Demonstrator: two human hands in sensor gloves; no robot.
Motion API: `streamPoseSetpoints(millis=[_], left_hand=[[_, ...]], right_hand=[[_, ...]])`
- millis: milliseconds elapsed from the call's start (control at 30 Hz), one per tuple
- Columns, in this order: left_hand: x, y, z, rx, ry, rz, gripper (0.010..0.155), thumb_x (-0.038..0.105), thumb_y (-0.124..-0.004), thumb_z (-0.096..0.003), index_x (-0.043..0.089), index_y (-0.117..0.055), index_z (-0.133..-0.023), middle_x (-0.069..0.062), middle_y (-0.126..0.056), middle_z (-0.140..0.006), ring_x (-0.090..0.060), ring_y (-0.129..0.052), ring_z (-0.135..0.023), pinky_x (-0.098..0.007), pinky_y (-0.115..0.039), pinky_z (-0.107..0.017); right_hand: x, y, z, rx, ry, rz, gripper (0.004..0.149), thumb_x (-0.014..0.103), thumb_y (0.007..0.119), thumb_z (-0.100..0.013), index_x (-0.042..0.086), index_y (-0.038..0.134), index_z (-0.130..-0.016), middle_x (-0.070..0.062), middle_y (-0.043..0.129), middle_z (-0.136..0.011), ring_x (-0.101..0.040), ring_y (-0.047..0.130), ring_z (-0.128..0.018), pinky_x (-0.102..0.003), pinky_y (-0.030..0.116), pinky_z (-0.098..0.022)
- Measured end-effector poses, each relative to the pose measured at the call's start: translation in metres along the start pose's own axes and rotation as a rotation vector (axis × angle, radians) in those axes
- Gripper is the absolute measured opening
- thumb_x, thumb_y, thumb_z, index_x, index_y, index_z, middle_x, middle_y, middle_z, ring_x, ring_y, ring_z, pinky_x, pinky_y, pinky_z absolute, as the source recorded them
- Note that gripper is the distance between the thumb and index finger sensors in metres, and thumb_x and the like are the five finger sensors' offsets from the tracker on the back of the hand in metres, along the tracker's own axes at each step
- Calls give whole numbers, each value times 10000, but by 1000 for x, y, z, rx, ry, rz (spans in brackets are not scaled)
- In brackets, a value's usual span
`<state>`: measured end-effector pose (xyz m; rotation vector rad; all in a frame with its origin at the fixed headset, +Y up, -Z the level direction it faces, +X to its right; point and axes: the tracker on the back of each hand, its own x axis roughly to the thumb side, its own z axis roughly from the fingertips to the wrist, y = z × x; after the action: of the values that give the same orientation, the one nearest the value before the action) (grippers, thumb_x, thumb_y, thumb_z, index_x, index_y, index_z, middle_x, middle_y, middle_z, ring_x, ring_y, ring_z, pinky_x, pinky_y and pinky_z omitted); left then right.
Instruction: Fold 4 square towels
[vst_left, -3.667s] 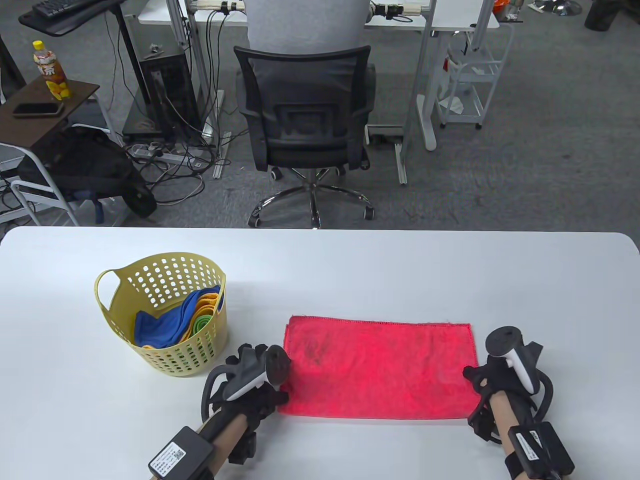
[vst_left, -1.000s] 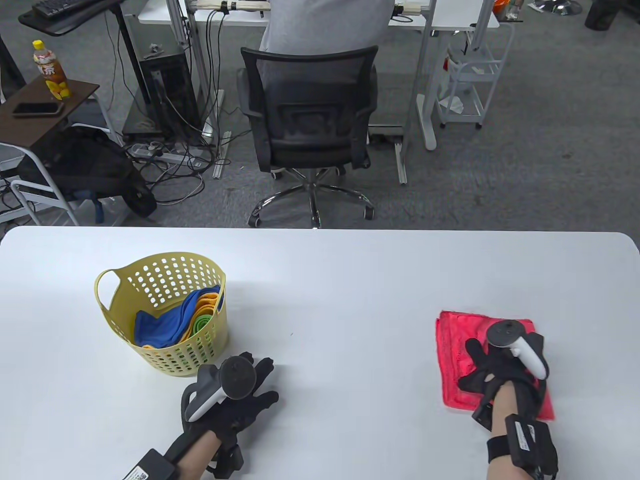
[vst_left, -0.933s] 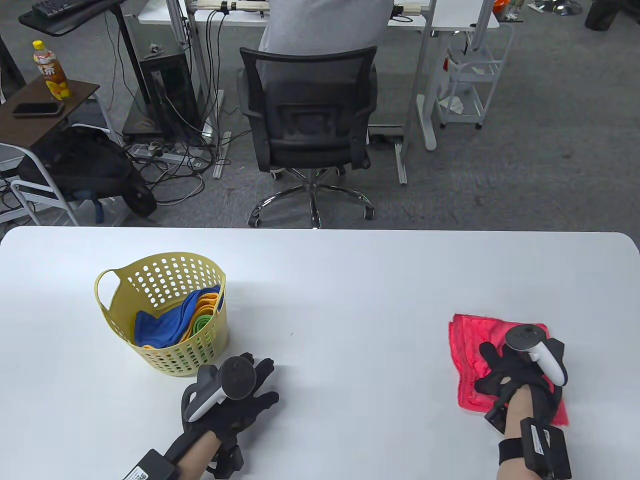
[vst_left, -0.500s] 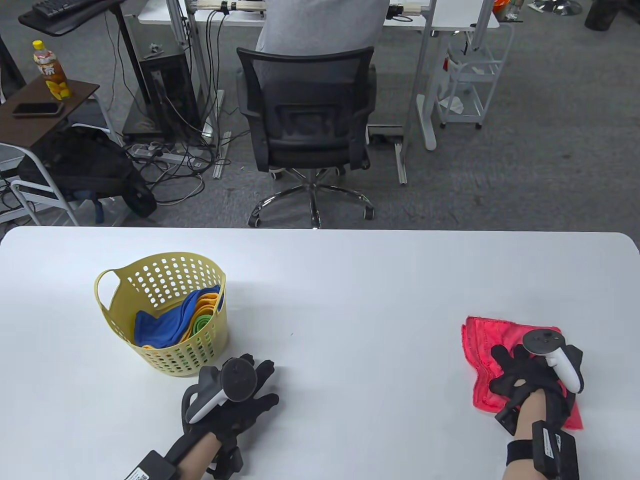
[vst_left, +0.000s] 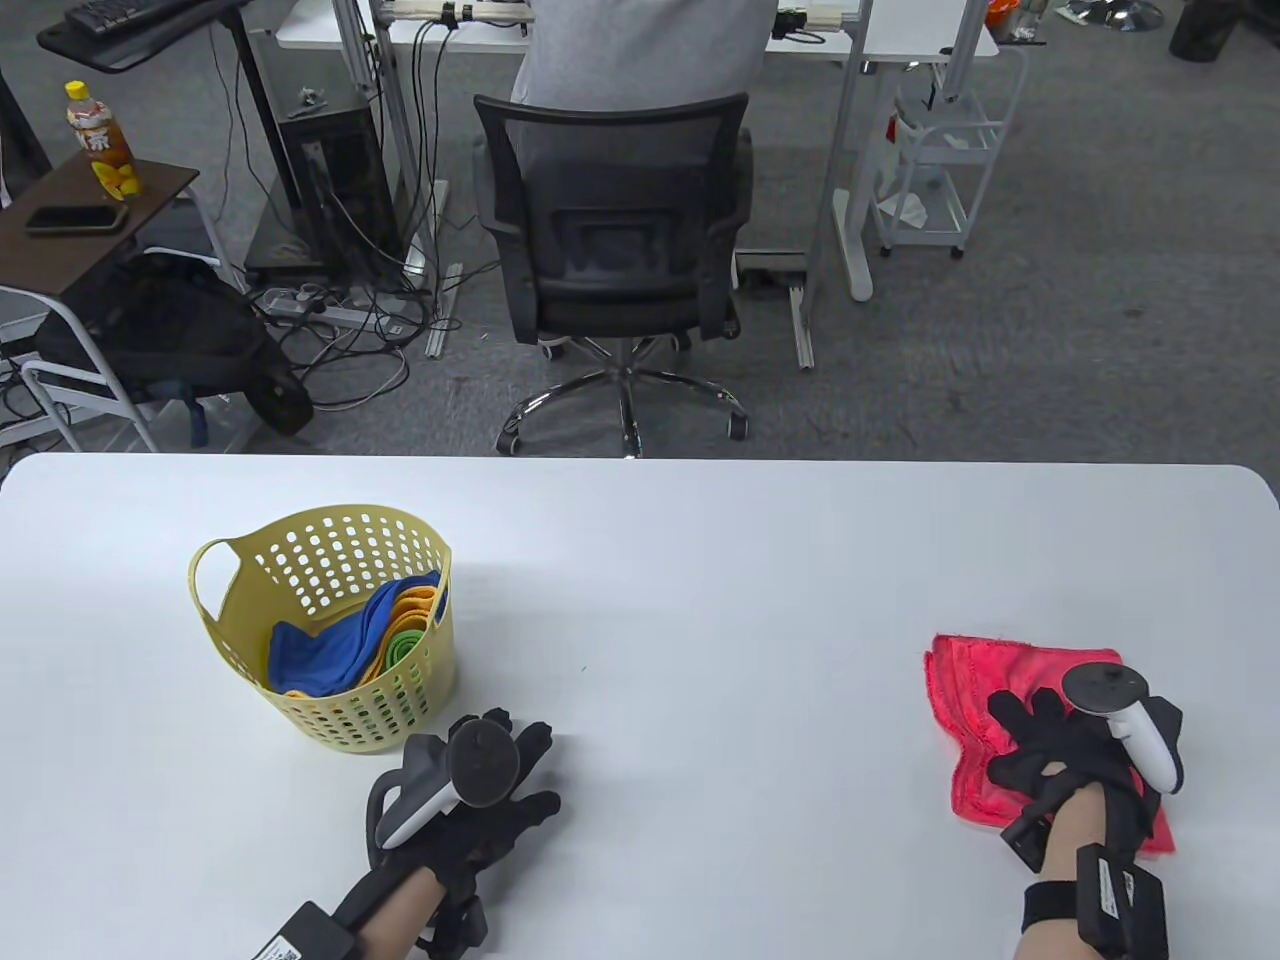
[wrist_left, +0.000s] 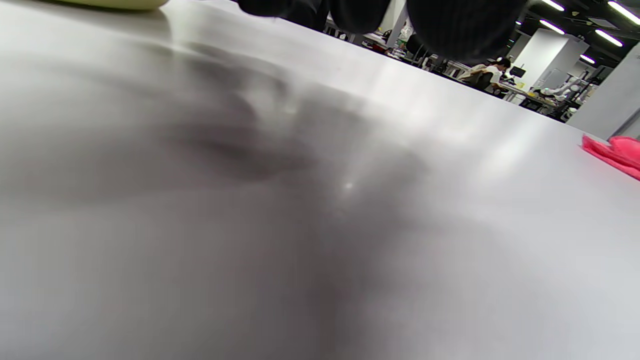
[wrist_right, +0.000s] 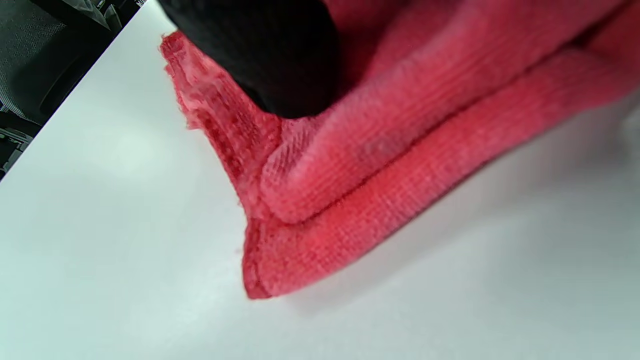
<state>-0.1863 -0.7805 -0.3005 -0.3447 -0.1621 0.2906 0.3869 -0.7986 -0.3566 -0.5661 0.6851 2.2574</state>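
A folded red towel (vst_left: 975, 690) lies at the table's right front. My right hand (vst_left: 1050, 745) rests flat on top of it with fingers spread, pressing it down. The right wrist view shows the towel's stacked layers (wrist_right: 380, 165) and a gloved finger (wrist_right: 270, 55) on them. My left hand (vst_left: 500, 790) lies flat and empty on the table, fingers spread, just right of a yellow basket (vst_left: 235, 600) that holds blue, orange and green towels (vst_left: 340, 650). The left wrist view shows the bare tabletop, my fingertips (wrist_left: 450, 25) and the red towel (wrist_left: 615, 155) far off.
The white table (vst_left: 700, 560) stretches between the basket and the red towel. Beyond its far edge stand an office chair (vst_left: 615, 230) with a seated person, desks and cables on the floor.
The red towel went from a long half-fold to a small folded square. My right hand has slid it to the right across the table. My left hand let go and rests by the basket.
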Motion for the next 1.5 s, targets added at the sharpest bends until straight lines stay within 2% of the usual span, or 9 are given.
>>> streamPoseSetpoints(millis=[167,267,367,467,567,733,867,1100,1500], left_hand=[[22,34,24,112,-104,-3,768,618,-715,-477,381,-477,-1167,-84,-372,-1262,-442,-372,-1178,-623,-376,-862],[24,86,56,277,-145,103,759,627,-697,-484,398,-469,-1171,-66,-382,-1270,-430,-379,-1189,-616,-376,-873],[-4,144,84,459,-33,260,728,616,-680,-519,416,-452,-1181,-34,-399,-1286,-400,-416,-1208,-605,-373,-894],[-41,182,71,511,209,221,669,516,-748,-532,302,-595,-1147,-67,-639,-1199,-401,-631,-1125,-598,-492,-850],[-66,191,40,335,398,29,604,507,-793,-512,298,-716,-1074,13,-830,-1083,-312,-676,-1121,-557,-522,-851],[-74,171,-3,52,543,32,730,538,-772,-511,248,-579,-1152,-96,-729,-1146,-386,-544,-1165,-592,-437,-868],[-83,165,-20,-96,589,100,698,505,-769,-527,184,-620,-1129,-81,-837,-1061,-373,-641,-1132,-590,-460,-863],[-92,178,-7,153,622,100,492,479,-875,-463,277,-872,-912,38,-1006,-873,-293,-823,-1038,-559,-532,-851],[-87,233,42,279,555,236,444,454,-797,-474,299,-901,-878,46,-1038,-788,-259,-865,-993,-558,-539,-847]], right_hand=[[55,-9,33,-129,-264,-2,839,267,914,-481,283,340,-1093,-154,26,-1143,-447,-83,-961,-752,35,-581],[94,-10,66,-241,-475,44,894,355,899,-477,232,277,-1108,-235,44,-1143,-511,-34,-961,-784,87,-571],[124,-6,97,-298,-638,52,887,389,873,-488,211,274,-1117,-263,61,-1148,-534,-10,-967,-797,112,-573],[141,2,114,-329,-721,86,868,402,850,-499,184,292,-1127,-286,82,-1151,-553,10,-969,-808,134,-573],[153,11,123,-312,-755,128,863,405,840,-506,173,292,-1131,-297,83,-1151,-563,13,-967,-814,153,-578],[167,23,131,-347,-747,241,859,405,834,-510,162,295,-1133,-305,77,-1148,-566,3,-963,-816,148,-578],[176,32,139,-356,-768,301,855,407,832,-511,163,300,-1134,-305,74,-1149,-562,1,-965,-816,149,-581],[180,35,140,-348,-789,308,871,404,845,-506,158,294,-1135,-309,73,-1147,-567,4,-963,-817,154,-582],[182,32,154,-407,-849,262,968,422,886,-471,151,223,-1123,-332,43,-1128,-599,55,-973,-828,197,-592]])
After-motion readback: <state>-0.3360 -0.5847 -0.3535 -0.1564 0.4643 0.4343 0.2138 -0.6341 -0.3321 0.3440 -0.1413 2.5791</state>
